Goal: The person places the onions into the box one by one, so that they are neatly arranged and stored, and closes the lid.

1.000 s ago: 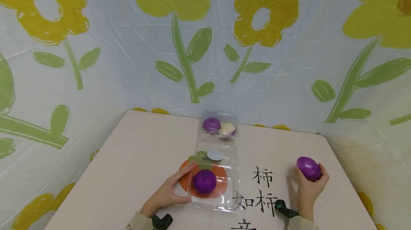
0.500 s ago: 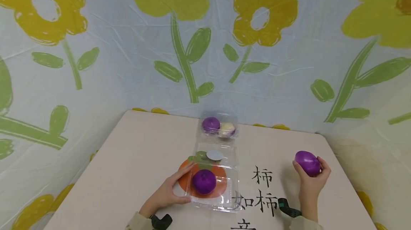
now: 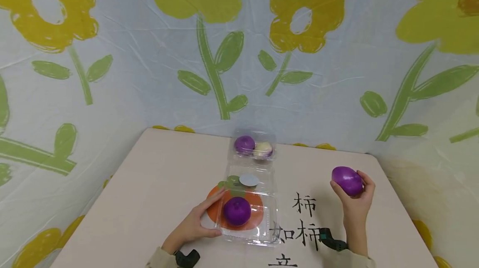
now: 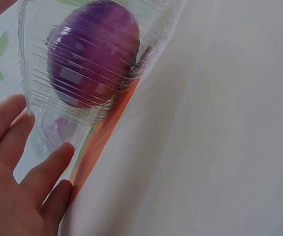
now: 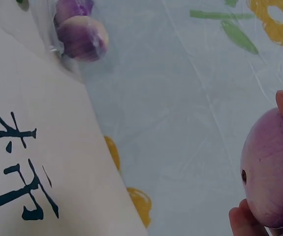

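My right hand (image 3: pixel 357 203) holds a glossy purple egg-shaped vegetable (image 3: pixel 346 180), perhaps an onion, raised at the right of the table; its small dark end spot shows in the right wrist view. My left hand (image 3: pixel 191 226), fingers fairly straight, touches the left edge of an open clear plastic clamshell box (image 3: pixel 275 218). Inside its near half sits a similar purple vegetable (image 4: pixel 94 54). The box's lid (image 3: pixel 267 178) lies folded back, with a white oval label (image 3: pixel 248 180) on it.
Behind the lid, another clear box (image 3: pixel 274 135) holds a purple vegetable (image 3: pixel 244 145) and a cream-and-purple one (image 3: pixel 263 150). An orange persimmon print (image 3: pixel 213 210) and black characters (image 3: pixel 304 203) mark the tabletop (image 3: pixel 168 168). A flowered cloth (image 3: pixel 157 43) hangs around the table.
My right hand has lifted the purple vegetable up and slightly away from me, then shifted it left. My left hand and the box look nearly still.
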A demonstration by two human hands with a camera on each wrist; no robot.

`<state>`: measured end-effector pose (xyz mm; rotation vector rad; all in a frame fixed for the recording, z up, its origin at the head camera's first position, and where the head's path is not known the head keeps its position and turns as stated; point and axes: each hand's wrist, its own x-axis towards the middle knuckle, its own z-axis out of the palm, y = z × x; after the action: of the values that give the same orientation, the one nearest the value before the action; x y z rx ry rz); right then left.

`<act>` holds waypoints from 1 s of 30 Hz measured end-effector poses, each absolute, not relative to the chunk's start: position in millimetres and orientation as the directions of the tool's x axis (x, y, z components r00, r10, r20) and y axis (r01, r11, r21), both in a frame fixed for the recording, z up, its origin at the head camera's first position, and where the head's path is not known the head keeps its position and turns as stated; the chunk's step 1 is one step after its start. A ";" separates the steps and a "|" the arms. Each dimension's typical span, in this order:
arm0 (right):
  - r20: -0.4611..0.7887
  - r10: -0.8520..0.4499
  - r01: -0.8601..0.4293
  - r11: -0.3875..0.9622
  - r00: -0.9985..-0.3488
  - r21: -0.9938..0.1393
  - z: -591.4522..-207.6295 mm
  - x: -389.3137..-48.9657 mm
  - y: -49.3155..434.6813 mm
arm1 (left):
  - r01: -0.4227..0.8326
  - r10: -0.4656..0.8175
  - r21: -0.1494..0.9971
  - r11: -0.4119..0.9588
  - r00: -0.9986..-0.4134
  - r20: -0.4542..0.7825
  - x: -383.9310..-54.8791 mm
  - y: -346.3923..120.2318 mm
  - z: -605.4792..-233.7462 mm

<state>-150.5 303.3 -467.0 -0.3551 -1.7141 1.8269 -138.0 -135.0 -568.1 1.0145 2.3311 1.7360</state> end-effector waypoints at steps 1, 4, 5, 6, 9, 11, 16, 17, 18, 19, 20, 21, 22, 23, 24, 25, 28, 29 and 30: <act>0.212 0.575 -0.247 0.017 -0.790 -0.969 -464.9 -150.6 300.5 | 0.465 0.533 0.873 0.148 -0.781 0.326 -138.0 -135.4 -568.2; 0.240 0.536 -0.264 0.034 -0.809 -0.964 -459.3 -150.9 292.6 | 0.469 0.530 0.870 0.149 -0.781 0.331 -138.0 -136.6 -568.9; 0.249 0.522 -0.267 0.042 -0.816 -0.963 -457.7 -150.7 289.8 | 0.471 0.529 0.869 0.151 -0.781 0.331 -138.0 -136.9 -569.1; 0.256 0.506 -0.267 0.052 -0.824 -0.962 -456.2 -150.3 286.9 | 0.469 0.528 0.869 0.155 -0.783 0.329 -137.9 -137.2 -569.2; 0.275 0.461 -0.270 0.078 -0.844 -0.960 -452.9 -148.6 279.0 | 0.465 0.530 0.870 0.163 -0.785 0.320 -137.5 -137.8 -569.6; 0.287 0.427 -0.278 0.086 -0.857 -0.957 -451.2 -147.7 274.3 | 0.463 0.532 0.871 0.166 -0.786 0.316 -137.2 -138.0 -569.6; 0.317 0.346 -0.297 0.112 -0.883 -0.948 -447.7 -146.2 264.5 | 0.467 0.532 0.871 0.154 -0.782 0.325 -137.1 -138.4 -569.3; 0.321 0.330 -0.298 0.122 -0.888 -0.947 -447.0 -145.8 262.7 | 0.469 0.532 0.870 0.150 -0.780 0.329 -137.3 -138.4 -569.3; 0.323 0.316 -0.297 0.130 -0.892 -0.946 -446.3 -145.3 261.0 | 0.471 0.531 0.870 0.147 -0.779 0.332 -137.4 -138.6 -569.4; 0.327 0.302 -0.298 0.138 -0.896 -0.945 -446.2 -144.9 259.6 | 0.476 0.531 0.867 0.146 -0.777 0.337 -137.6 -138.6 -569.4; 0.329 0.289 -0.298 0.148 -0.899 -0.943 -446.1 -144.4 258.3 | 0.479 0.532 0.866 0.144 -0.775 0.340 -137.8 -138.6 -569.5; 0.332 0.276 -0.299 0.155 -0.902 -0.942 -445.9 -144.0 257.0 | 0.482 0.533 0.864 0.142 -0.773 0.343 -138.0 -138.4 -569.3; 0.336 0.261 -0.300 0.168 -0.905 -0.939 -445.7 -143.7 255.7 | 0.486 0.534 0.863 0.139 -0.771 0.348 -138.1 -138.2 -569.2; 0.341 0.243 -0.303 0.181 -0.908 -0.936 -445.6 -143.4 254.5 | 0.486 0.535 0.863 0.137 -0.769 0.349 -138.2 -137.9 -569.0; 0.345 0.225 -0.305 0.196 -0.911 -0.932 -445.9 -143.3 253.4 | 0.488 0.536 0.862 0.135 -0.768 0.351 -138.2 -137.6 -568.8; 0.353 0.207 -0.311 0.207 -0.912 -0.927 -446.4 -143.4 252.5 | 0.488 0.538 0.863 0.131 -0.766 0.352 -138.2 -137.3 -568.4; 0.385 0.136 -0.349 0.229 -0.913 -0.909 -448.8 -144.4 249.4 | 0.479 0.540 0.869 0.125 -0.768 0.345 -137.6 -136.1 -567.4; 0.394 0.107 -0.363 0.232 -0.913 -0.903 -450.2 -144.9 248.4 | 0.475 0.541 0.871 0.125 -0.769 0.341 -137.3 -135.8 -566.9; 0.402 0.078 -0.375 0.235 -0.912 -0.897 -451.9 -145.3 247.4 | 0.471 0.541 0.873 0.125 -0.770 0.338 -136.9 -135.5 -566.5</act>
<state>-145.3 247.4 -451.9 0.2741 -2.1508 1.7210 -136.9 -135.5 -566.5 1.0405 2.3095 1.7526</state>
